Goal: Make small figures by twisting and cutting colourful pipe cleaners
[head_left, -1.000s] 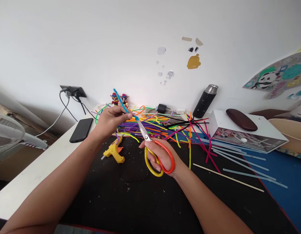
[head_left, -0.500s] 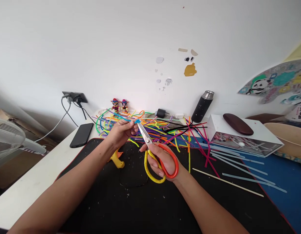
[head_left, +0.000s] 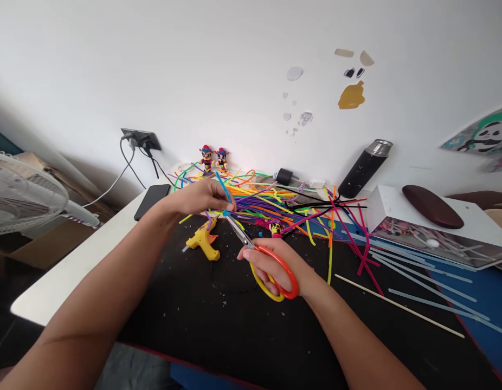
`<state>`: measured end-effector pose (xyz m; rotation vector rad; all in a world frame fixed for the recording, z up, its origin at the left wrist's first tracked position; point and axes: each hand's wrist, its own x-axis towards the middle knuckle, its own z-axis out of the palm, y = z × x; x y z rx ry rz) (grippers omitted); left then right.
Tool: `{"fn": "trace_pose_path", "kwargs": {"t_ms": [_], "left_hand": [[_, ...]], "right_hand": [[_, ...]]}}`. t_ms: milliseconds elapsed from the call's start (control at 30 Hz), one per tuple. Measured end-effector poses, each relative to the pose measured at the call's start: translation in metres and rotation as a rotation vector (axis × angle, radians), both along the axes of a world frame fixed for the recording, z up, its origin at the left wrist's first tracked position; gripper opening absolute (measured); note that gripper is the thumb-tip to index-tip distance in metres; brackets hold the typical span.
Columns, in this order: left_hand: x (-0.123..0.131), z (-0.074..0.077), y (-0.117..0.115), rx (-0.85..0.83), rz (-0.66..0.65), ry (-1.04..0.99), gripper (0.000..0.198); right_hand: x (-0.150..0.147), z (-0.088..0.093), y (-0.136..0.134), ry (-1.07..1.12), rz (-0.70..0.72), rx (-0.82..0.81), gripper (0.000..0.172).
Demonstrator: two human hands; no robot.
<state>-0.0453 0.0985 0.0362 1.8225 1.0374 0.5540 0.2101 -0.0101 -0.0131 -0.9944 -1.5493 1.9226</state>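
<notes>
My left hand (head_left: 204, 196) pinches a thin blue pipe cleaner (head_left: 223, 190) above the heap of coloured pipe cleaners (head_left: 271, 203). My right hand (head_left: 275, 265) grips scissors (head_left: 267, 260) with one orange and one yellow handle loop. The steel blades point up and left, and their tips meet the blue pipe cleaner just below my left fingers. A yellow glue gun (head_left: 204, 244) lies on the black mat (head_left: 218, 325) under my left wrist.
A black phone (head_left: 152, 194) lies at the left on the white table (head_left: 72, 265). Behind the heap stand two small figures (head_left: 213, 158), a charger plug (head_left: 284, 175) and a black flask (head_left: 364, 168). A white box (head_left: 433, 225), clear sticks and a wooden skewer (head_left: 397, 306) lie right. A fan (head_left: 23, 192) stands left.
The view swung left. My left hand turned the blue pipe cleaner down from upright and lowered it toward the heap. The scissors followed, blades still at the pipe cleaner.
</notes>
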Motion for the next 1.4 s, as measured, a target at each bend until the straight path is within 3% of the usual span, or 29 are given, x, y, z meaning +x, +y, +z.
{"fn": "trace_pose_path", "kwargs": {"t_ms": [200, 367, 433, 533, 667, 800, 900, 1067, 1233, 1400], "left_hand": [[0.0, 0.011, -0.005, 0.233, -0.1, 0.251, 0.021], [0.017, 0.006, -0.013, 0.662, -0.067, 0.269, 0.024], [0.024, 0.004, -0.016, 0.748, -0.018, 0.203, 0.024], [0.03, 0.003, -0.019, 0.746, 0.129, 0.031, 0.02], [0.031, -0.001, -0.017, 0.475, 0.254, -0.144, 0.023], [0.028, -0.008, -0.01, 0.127, 0.282, -0.309, 0.032], [0.024, -0.01, -0.006, 0.005, 0.257, -0.329, 0.033], [0.014, 0.0, -0.008, 0.181, 0.252, 0.04, 0.028], [0.004, 0.023, -0.019, 0.383, 0.122, 0.3, 0.034], [0.012, 0.03, -0.036, 0.657, 0.299, 0.307, 0.044]], "right_hand": [[-0.007, -0.008, 0.001, -0.137, -0.035, -0.02, 0.031], [-0.005, -0.011, 0.005, -0.081, -0.121, 0.017, 0.033], [-0.003, -0.009, 0.007, 0.017, -0.159, 0.032, 0.038], [0.0, -0.005, 0.007, 0.168, -0.195, 0.019, 0.041], [0.001, -0.004, 0.008, 0.261, -0.231, -0.005, 0.042], [0.001, -0.007, 0.01, 0.284, -0.268, -0.006, 0.043], [0.0, -0.01, 0.01, 0.25, -0.261, 0.022, 0.045], [-0.003, -0.013, 0.009, 0.162, -0.288, 0.033, 0.047], [-0.005, -0.015, 0.01, 0.123, -0.316, 0.032, 0.046], [-0.007, -0.023, 0.011, 0.01, -0.316, 0.077, 0.043]]}}
